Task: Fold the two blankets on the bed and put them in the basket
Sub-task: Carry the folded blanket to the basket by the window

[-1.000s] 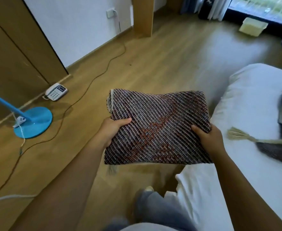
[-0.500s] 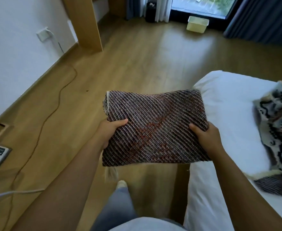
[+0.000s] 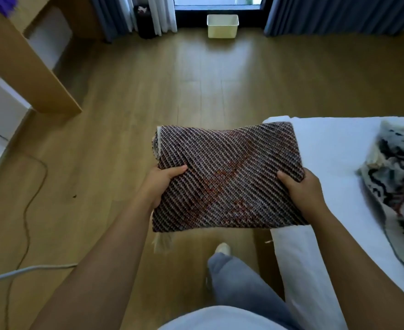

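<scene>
Two bare hands hold a folded blanket (image 3: 227, 179) out in front of the body, above a wooden floor (image 3: 148, 96). The left hand (image 3: 159, 184) grips the blanket's left edge, thumb lying across the top and fingers tucked underneath. The right hand (image 3: 301, 189) grips the right edge the same way — thumb on top, fingers hidden below. The blanket is a thick rectangle of dark brown weave with pale diagonal stitching and a reddish patch near the middle; a pale fringe hangs from its lower left corner.

To the right is a bed (image 3: 334, 148) with a white sheet, its corner just beside the blanket's right edge. A second blanket (image 3: 396, 186), patterned in grey, black and red, lies crumpled and unfolded on the bed at the far right.

Straight ahead, well apart from the hands, a pale open-topped basket (image 3: 222, 26) stands on the floor against a window, between blue curtains (image 3: 327, 15). A cable (image 3: 27, 210) trails along the floor at left — near a wooden panel (image 3: 29, 67).
</scene>
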The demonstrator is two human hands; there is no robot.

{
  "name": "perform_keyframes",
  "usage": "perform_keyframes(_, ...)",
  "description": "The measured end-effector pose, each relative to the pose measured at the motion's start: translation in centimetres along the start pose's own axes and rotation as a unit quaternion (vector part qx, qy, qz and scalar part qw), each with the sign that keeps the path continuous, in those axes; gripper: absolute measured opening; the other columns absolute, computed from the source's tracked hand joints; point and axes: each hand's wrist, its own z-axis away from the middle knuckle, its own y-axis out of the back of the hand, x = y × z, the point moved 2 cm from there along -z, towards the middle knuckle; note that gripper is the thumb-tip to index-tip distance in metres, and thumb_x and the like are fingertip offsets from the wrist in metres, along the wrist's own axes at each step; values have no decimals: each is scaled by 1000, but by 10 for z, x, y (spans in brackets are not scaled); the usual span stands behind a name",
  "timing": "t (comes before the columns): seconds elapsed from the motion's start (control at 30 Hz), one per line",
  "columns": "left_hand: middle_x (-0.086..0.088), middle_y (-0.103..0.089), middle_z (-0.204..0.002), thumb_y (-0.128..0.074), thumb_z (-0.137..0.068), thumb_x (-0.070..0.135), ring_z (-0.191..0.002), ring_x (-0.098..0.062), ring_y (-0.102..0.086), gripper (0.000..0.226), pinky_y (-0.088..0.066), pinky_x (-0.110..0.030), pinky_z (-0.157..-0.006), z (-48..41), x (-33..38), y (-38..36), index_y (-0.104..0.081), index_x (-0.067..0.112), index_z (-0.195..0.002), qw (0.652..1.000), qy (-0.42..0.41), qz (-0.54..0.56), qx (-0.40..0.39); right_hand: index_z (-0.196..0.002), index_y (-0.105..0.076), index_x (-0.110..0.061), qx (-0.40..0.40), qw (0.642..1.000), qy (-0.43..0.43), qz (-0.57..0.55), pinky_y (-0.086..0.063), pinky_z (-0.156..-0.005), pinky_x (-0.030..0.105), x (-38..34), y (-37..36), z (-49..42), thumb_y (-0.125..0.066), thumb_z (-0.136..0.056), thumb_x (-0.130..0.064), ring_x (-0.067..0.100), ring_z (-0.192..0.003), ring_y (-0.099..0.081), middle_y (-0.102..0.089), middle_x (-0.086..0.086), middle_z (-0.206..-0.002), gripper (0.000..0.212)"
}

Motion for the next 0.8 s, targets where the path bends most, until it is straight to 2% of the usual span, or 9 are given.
perform_keyframes(0.13,-7,-70,-101,-77,-72,21,-89,-27,-68,35,-54,-37,-75,-79,68,-27,-64,12,-104,1000,13,-8,-7,-119,-55,-9,-6,1000,-13,0,-47,-91,38,-37,-8,-104,-61,-85,-38,27,-104,-58,-62,11,-120,44)
perform_keyframes(0.27,-2,-70,-95,-77,-72,22,-84,-21,-68,25,-52,-31,-66,-159,135,-34,-64,16,-92,1000,-11,-17,10,-117,-56,-10,-19,1000,7,-2,-45,-86,33,-82,-31,-197,-61,-86,-34,22,-99,-57,-63,10,-118,39)
perform_keyframes(0.4,0,-69,-92,-76,-73,20,-80,-17,-67,20,-50,-27,-63,-251,195,-45,-63,18,-88,1000,-22,-17,3,-119,-56,-10,-12,1000,6,-2,-46,-90,37,-120,-61,-297,-62,-86,-34,26,-104,-58,-63,10,-118,42)
perform_keyframes(0.53,-2,-67,-96,-77,-72,21,-85,-19,-65,36,-50,-30,-70,-351,263,-54,-60,13,-103,999,-18,-29,2,-120,-56,-12,-1,999,-20,-29,-45,-88,34,-158,-94,-391,-63,-85,-35,22,-101,-58,-63,5,-115,43)
perform_keyframes(0.6,-2,-66,-96,-77,-72,20,-84,-19,-65,42,-49,-30,-68,-400,304,-64,-59,10,-109,999,-17,-34,-15,-117,-58,-13,19,999,-30,-38,-46,-86,34,-177,-105,-437,-64,-84,-35,23,-99,-59,-63,3,-107,40)
perform_keyframes(0.7,-6,-66,-103,-75,-74,16,-89,-22,-65,45,-50,-30,-69,-466,361,-87,-57,10,-114,998,-26,-39,-46,-114,-58,-15,50,997,-52,-40,-48,-90,40,-205,-112,-502,-65,-83,-35,24,-98,-60,-63,2,-105,38)
perform_keyframes(0.8,-6,-66,-102,-74,-75,13,-85,-19,-65,41,-49,-28,-67,-528,409,-118,-57,12,-113,997,-26,-36,-56,-103,-59,-21,76,994,-52,-57,-47,-87,36,-226,-112,-573,-66,-83,-31,22,-94,-60,-63,0,-99,24)
